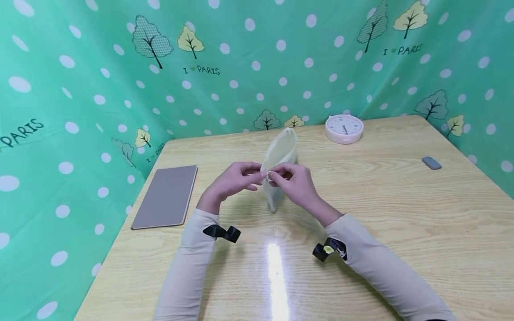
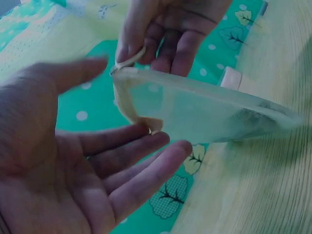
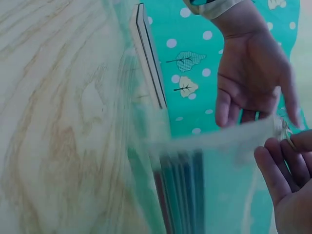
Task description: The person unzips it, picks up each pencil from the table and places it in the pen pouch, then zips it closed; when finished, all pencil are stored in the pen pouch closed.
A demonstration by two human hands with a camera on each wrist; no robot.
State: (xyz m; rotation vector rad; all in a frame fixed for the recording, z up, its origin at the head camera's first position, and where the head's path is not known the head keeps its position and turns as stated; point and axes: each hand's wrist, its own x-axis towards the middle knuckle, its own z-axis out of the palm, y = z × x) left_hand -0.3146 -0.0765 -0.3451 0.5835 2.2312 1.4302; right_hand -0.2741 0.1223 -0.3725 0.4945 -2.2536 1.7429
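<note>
A pale, see-through pouch (image 1: 277,154) stands on edge over the middle of the table, its near corner between both hands. My right hand (image 1: 295,180) pinches a thin cream loop (image 2: 132,59) at that corner. Across from it, my left hand (image 1: 237,180) reaches in from the left. In the left wrist view its fingers are nearly straight, with fingertips at the pouch's cream edge strip (image 2: 124,100) and the thumb held apart. Through the pouch wall, several long, slim dark things (image 3: 180,190) show in the right wrist view.
A grey notebook (image 1: 166,196) lies at the table's left. Toward the back stands a round pinkish-white clock (image 1: 344,129). A small grey rounded block (image 1: 431,162) lies near the right edge. Green dotted cloth (image 1: 257,67) hangs behind the wooden table (image 1: 401,200).
</note>
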